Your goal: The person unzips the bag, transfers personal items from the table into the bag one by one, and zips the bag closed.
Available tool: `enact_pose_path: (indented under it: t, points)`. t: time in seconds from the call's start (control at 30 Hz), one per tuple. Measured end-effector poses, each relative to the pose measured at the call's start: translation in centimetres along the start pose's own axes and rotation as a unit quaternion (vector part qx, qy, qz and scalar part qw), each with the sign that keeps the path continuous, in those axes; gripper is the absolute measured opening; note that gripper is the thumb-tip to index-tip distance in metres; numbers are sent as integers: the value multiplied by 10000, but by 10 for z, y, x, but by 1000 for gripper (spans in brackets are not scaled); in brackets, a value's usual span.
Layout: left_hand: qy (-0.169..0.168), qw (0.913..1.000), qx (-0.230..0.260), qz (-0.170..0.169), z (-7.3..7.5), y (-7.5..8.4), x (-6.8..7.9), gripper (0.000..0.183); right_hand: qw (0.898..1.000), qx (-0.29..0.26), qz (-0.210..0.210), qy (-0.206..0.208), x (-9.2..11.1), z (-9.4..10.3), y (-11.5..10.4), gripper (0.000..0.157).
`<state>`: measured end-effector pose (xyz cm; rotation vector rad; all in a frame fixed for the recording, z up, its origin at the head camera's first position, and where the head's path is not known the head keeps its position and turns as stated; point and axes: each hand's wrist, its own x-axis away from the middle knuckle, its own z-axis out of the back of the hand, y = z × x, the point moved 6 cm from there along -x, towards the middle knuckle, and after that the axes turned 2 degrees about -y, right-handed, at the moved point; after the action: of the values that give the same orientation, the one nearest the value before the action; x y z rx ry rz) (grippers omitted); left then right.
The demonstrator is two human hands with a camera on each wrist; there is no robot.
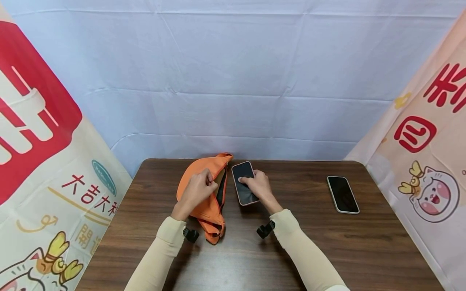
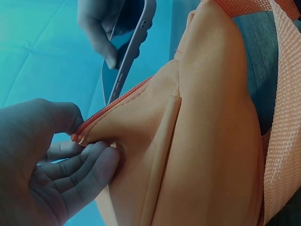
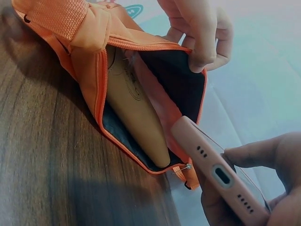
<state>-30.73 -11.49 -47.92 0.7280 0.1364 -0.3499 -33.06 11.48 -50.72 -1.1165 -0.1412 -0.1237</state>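
Observation:
An orange waist bag [image 1: 202, 165] lies on the table with its zipped mouth spread apart. My left hand [image 1: 198, 188] pinches the zipper edge of that mouth between thumb and fingers, as the left wrist view shows on the bag's fabric [image 2: 211, 103]. In my right hand [image 1: 260, 186] is a smartphone [image 1: 244, 195] in a pink case, held just beside the opening with the thumb over its screen. Seen from the right wrist, the phone's end [image 3: 214, 165] points at the mouth. Inside the bag sits a tan-brown item [image 3: 134, 110], its kind unclear, against a dark lining.
A second smartphone [image 1: 343, 195] in a pale case lies screen up at the right of the brown wooden table [image 1: 306, 238]. A white cloth [image 1: 233, 81] hangs behind the table, and printed banners [image 1: 433, 161] hang at both sides.

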Motion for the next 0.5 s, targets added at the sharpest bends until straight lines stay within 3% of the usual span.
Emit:
enact_pose_path:
  t: [0.5]
  points:
    - [-24, 10000, -16, -3, 1, 1, 0, 12, 9999, -26, -72, -113, -1, -6, 0, 51]
